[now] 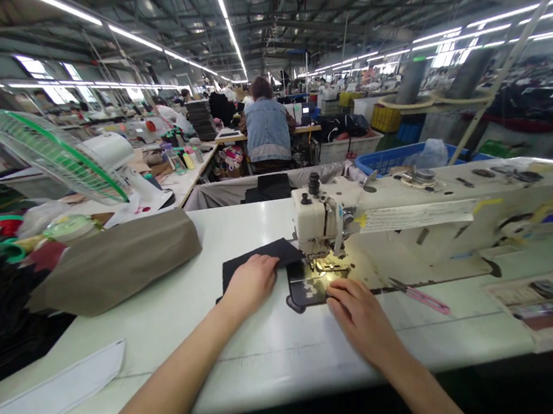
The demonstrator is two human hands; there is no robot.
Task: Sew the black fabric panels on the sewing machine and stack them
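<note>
A folded piece of black fabric (pixel 233 266) lies left of the needle of the sewing machine (pixel 318 218), its right corner reaching the presser foot. My left hand (pixel 252 280) is on this fabric, fingers bent and closed over its front part. Just in front of the lit needle area, my right hand (pixel 357 311) rests by the dark metal plate (pixel 301 284). Its fingers are curled together at the plate's edge, and whatever may be between them is hidden. Pink-handled thread snips (pixel 426 297) lie to the right of that hand.
Brown fabric (pixel 122 263) and a dark cloth pile (pixel 0 301) occupy the left side. A white strip (pixel 52 395) lies at the front left. Behind stand a fan (pixel 63 152) and a blue basket (pixel 391 156). A person in a denim vest (pixel 267 127) sits ahead.
</note>
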